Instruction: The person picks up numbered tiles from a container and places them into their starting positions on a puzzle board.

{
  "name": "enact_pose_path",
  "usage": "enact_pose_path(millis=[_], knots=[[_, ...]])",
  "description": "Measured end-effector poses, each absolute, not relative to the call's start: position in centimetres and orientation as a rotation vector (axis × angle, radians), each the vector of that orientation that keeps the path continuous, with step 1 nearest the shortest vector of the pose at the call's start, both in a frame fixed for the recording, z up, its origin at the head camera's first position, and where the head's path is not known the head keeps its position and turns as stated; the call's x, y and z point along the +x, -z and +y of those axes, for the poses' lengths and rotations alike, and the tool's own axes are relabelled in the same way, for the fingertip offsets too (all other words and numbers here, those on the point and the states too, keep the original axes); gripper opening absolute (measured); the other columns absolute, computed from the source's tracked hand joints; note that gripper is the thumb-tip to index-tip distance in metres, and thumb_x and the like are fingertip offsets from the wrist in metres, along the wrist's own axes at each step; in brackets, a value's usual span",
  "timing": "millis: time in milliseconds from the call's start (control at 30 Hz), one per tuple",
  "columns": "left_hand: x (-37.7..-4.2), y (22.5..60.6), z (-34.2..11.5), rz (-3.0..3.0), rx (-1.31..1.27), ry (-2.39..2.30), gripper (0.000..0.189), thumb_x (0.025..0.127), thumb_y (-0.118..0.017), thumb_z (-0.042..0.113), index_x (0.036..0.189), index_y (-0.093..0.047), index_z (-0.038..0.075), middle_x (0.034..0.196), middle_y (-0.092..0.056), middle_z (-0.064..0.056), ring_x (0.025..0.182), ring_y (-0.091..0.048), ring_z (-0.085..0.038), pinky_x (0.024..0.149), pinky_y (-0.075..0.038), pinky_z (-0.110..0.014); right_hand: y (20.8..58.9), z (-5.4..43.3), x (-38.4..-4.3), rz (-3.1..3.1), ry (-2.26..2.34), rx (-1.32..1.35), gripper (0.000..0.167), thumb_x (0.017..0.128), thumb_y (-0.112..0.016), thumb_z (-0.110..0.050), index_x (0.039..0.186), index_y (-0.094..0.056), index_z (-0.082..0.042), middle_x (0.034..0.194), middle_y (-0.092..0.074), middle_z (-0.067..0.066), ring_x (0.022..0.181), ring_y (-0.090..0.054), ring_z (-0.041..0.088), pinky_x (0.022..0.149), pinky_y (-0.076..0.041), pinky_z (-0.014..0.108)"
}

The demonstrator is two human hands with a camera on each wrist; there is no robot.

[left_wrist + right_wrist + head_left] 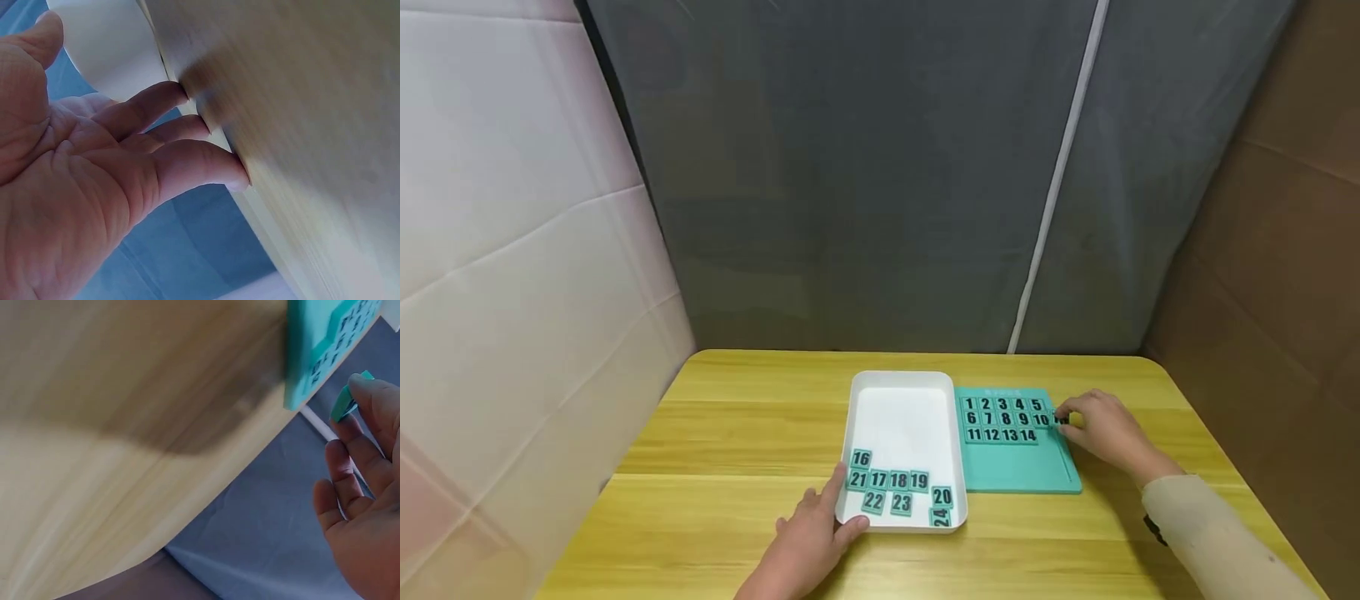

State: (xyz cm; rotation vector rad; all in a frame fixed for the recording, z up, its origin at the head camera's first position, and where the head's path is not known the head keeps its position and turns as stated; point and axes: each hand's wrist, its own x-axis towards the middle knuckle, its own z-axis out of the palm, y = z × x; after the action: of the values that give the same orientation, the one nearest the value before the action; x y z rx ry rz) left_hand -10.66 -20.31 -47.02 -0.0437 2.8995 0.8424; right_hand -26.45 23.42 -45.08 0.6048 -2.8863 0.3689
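Observation:
My right hand (1105, 429) pinches a green number tile (345, 403) between thumb and finger, above the right side of the green number board (1015, 471). The tile's number is partly covered. On the board, tiles 1 to 14 sit in rows at the upper part; its lower part is bare. My left hand (812, 529) lies at the lower left corner of the white tray (898, 408), thumb and index finger at its rim. In the left wrist view, other fingertips (234, 172) touch the tabletop. Loose tiles numbered 16 to 24 lie in the tray's near half.
The tray and board stand side by side on a yellow wood-grain table (722, 433). A dark grey curtain (850, 183) hangs behind the table. A pale sheet (527, 208) is on the left and a brown one (1277, 275) on the right.

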Motion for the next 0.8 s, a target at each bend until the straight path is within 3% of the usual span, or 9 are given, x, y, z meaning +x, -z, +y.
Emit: enact_pose_path(millis=[367, 800], knots=[[-10.7, 47.2, -20.3, 2.891, -0.053, -0.858, 0.087, 0.099, -0.073, 0.05, 0.168, -0.035, 0.012, 0.153, -0.054, -0.036, 0.147, -0.044, -0.061, 0.106, -0.029, -0.091, 46.5, 23.1, -25.9, -2.882, -0.211, 0.774, 0.019, 0.086, -0.09, -0.013, 0.104, -0.082, -0.015, 0.103, -0.08, 0.003, 0.101, -0.069, 0.032, 0.093, -0.056, 0.057], [-10.7, 47.3, -20.4, 2.894, -0.057, -0.839, 0.088, 0.098, -0.073, 0.051, 0.168, -0.035, 0.013, 0.151, -0.055, -0.037, 0.145, -0.046, -0.061, 0.106, -0.032, -0.09, 47.7, 22.0, -26.1, -2.87, -0.191, 0.716, 0.035, 0.084, -0.091, -0.011, 0.116, -0.078, -0.009, 0.118, -0.08, 0.009, 0.109, -0.071, 0.035, 0.098, -0.056, 0.058]])
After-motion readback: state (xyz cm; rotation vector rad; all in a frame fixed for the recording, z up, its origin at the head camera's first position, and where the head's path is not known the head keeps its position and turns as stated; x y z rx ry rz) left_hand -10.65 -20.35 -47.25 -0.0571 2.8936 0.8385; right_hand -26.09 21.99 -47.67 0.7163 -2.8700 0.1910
